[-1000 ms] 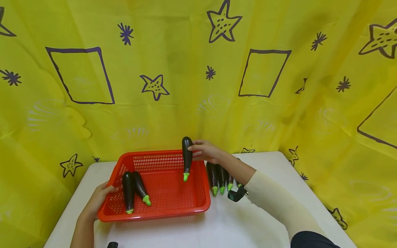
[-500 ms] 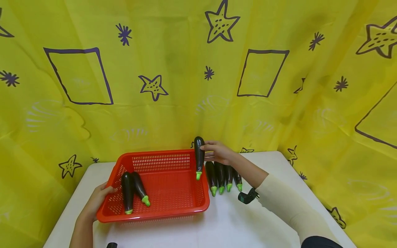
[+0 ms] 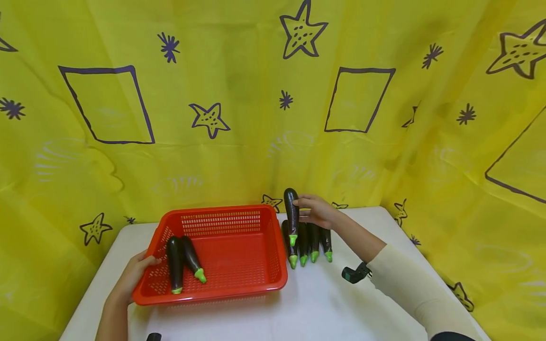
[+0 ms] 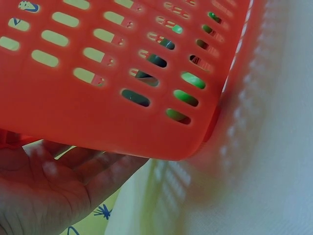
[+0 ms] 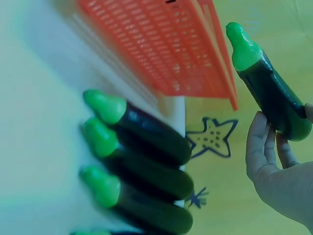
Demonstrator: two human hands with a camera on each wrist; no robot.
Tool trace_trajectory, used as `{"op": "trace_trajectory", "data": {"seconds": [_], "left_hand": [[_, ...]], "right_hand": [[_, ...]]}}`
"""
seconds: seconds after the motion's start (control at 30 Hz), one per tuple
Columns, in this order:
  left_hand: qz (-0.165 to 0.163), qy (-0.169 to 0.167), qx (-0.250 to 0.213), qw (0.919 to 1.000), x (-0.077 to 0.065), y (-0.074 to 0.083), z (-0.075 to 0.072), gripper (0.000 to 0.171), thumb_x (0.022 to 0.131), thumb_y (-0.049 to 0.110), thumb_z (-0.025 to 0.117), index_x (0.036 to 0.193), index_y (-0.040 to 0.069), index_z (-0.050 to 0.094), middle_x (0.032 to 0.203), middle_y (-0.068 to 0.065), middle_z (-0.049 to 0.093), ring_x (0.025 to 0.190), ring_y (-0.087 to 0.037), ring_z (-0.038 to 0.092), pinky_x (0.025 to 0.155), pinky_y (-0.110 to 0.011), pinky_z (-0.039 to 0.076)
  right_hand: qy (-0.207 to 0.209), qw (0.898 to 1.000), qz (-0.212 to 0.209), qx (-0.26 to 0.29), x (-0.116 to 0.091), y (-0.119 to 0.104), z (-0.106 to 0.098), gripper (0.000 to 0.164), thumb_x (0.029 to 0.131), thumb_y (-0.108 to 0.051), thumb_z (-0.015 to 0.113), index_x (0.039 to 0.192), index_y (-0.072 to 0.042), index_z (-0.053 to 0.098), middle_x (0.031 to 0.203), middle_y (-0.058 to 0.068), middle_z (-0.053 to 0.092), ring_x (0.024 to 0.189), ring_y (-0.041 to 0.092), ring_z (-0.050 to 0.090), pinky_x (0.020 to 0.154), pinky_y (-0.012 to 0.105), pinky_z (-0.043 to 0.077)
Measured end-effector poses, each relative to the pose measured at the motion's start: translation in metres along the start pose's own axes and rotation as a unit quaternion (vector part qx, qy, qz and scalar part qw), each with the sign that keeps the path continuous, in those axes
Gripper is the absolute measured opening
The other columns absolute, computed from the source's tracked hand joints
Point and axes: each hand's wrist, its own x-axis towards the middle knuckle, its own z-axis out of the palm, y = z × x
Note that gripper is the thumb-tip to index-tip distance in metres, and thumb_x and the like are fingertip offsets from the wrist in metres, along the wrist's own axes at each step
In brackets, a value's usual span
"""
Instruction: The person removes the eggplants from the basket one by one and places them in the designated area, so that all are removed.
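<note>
Held eggplant: a glossy, dark purple eggplant with a bright green stem (image 3: pixel 292 208), raised just right of the basket's right rim.
Long axis: near vertical in the head view, stem end down, rounded end up.
Right hand (image 3: pixel 317 212): fingers and thumb pinch it near the rounded end.
Left hand (image 3: pixel 135 273): grips the left rim of the red plastic slatted basket (image 3: pixel 234 255).
Eggplant row (image 3: pixel 314 237): four, right of the basket.
Eggplant pair (image 3: pixel 175 263): inside the basket, left.
Since one second ago: held eggplant has moved rightward from over the basket's interior.
</note>
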Motion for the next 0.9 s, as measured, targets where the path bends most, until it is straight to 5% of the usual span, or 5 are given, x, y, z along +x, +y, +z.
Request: {"op": "trace_trajectory", "data": {"seconds": [0.23, 0.9], "left_hand": [[0.006, -0.002, 0.004, 1.0, 0.0, 0.001, -0.001, 0.062, 0.102, 0.01, 0.041, 0.157, -0.011, 0.023, 0.123, -0.016, 0.066, 0.096, -0.022, 0.073, 0.082, -0.049, 0.063], [0.015, -0.007, -0.002, 0.9999, -0.001, -0.003, -0.001, 0.062, 0.102, 0.01, 0.04, 0.158, -0.011, 0.022, 0.123, -0.016, 0.066, 0.096, -0.022, 0.073, 0.082, -0.049, 0.062]], "right_hand": [[0.025, 1.0, 0.005, 0.008, -0.013, 0.008, -0.024, 0.056, 0.106, -0.014, 0.05, 0.152, 0.01, 0.032, 0.141, 0.025, 0.04, 0.103, 0.025, 0.063, 0.094, 0.034, 0.056], [0.082, 0.996, 0.006, 0.022, -0.034, 0.028, -0.072, 0.055, 0.109, -0.016, 0.049, 0.152, 0.011, 0.029, 0.126, 0.016, 0.05, 0.1, 0.02, 0.063, 0.089, 0.029, 0.058]]}}
